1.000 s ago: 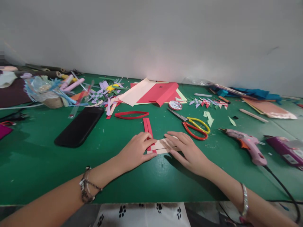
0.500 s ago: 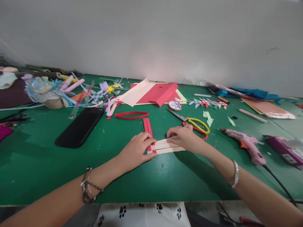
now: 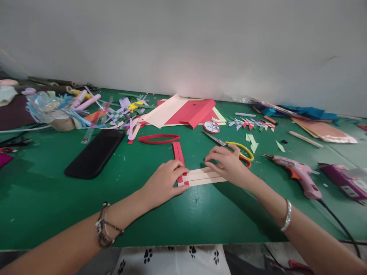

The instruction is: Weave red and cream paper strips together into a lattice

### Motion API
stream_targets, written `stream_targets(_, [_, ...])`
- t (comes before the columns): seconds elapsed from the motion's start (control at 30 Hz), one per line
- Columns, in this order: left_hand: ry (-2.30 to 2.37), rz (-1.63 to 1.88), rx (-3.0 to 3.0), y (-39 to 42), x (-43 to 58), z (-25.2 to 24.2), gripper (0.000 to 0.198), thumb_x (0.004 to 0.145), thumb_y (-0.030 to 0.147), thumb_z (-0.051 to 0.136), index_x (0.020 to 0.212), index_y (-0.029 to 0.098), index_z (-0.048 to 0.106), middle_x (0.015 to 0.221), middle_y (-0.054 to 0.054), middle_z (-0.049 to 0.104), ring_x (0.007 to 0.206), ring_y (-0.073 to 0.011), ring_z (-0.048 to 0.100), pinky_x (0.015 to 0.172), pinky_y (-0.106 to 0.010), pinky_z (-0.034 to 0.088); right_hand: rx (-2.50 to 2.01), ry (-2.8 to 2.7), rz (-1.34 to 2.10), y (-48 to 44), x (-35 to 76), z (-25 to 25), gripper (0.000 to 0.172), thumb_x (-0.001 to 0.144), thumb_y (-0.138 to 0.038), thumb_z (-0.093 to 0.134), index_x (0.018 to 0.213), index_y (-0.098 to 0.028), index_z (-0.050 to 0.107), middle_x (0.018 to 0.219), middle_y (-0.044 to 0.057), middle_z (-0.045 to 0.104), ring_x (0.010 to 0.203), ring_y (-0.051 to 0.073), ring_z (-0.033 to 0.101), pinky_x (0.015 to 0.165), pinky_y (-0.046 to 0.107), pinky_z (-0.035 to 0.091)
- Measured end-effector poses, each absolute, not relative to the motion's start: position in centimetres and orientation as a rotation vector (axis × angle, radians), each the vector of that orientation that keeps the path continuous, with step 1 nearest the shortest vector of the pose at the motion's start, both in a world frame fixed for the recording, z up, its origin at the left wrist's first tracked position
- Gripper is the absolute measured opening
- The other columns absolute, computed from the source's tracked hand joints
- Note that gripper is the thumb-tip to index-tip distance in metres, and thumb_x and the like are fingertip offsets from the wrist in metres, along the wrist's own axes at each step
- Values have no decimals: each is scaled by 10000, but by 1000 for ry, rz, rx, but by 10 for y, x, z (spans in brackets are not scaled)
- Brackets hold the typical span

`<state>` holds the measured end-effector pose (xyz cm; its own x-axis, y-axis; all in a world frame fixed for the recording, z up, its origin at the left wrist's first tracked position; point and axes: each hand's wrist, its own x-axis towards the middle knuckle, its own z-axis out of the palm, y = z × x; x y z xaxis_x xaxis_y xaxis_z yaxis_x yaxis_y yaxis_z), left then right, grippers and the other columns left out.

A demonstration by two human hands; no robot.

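Note:
Two pairs of folded paper strips cross at a woven corner in front of me. The red paper strips [image 3: 178,152] run away from me, and the cream paper strips [image 3: 200,177] extend to the right. My left hand [image 3: 164,177] pins the crossing, with fingertips and thumb pressed around it. Over the right part of the cream strips hovers my right hand [image 3: 225,164], its fingers curved and apart, with nothing visible in them. Just behind it lie scissors [image 3: 239,148] with yellow and red handles. A red paper loop [image 3: 159,139] rests behind the red strips.
A black phone [image 3: 96,154] lies at left. Paper sheets [image 3: 183,110], woven scraps [image 3: 116,116] and a round white tin [image 3: 211,126] are towards the wall. At right are a pink glue gun [image 3: 298,172] with its cord and a purple device [image 3: 344,183].
My right hand has risen slightly off the cream strips, its fingers loosening. My left hand stays on the crossing. The view has shifted a little.

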<state>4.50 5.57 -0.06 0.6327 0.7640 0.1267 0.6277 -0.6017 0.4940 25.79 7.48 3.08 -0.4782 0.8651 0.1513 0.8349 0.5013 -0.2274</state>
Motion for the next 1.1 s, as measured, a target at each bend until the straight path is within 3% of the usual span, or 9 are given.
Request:
stream_targets(0.1, [1106,461,2448,56,46,-1,251,781,272,578,1002,154,557,950,-55,549,884,-211,503,751,-360,421,-1333,-2572,194,63,260,31,183,827,-286,458,761,-220,615,841,27,611,820,183,560,888,496,155])
stream_targets(0.33, [1108,458,2449,57,46,0,242,785,269,568,997,153,559,939,-55,548,869,-210,504,738,-358,424,-1494,-2564,369,56,258,30,72,776,-247,548,743,-189,574,788,7,610,779,169,555,839,449,191])
stream_targets(0.6, [1112,464,2445,57,45,0,239,781,275,575,989,160,557,944,-49,548,873,-207,503,745,-358,423,-1542,-2553,635,69,260,33,181,803,-289,505,680,-177,577,733,-12,610,722,141,538,728,337,198])
stream_targets(0.83, [1112,467,2526,58,46,-1,220,789,292,570,969,165,570,936,-43,564,849,-203,518,696,-334,423,-1583,-2612,594,72,258,32,207,795,-252,493,623,-160,562,698,-12,568,717,127,516,780,372,166])
stream_targets(1.1, [995,427,2812,53,36,0,250,840,295,500,1030,147,565,1004,-86,585,882,-226,547,707,-345,424,-1554,-2622,561,75,259,25,181,778,-243,504,629,-158,561,685,-8,546,705,120,511,766,338,227])
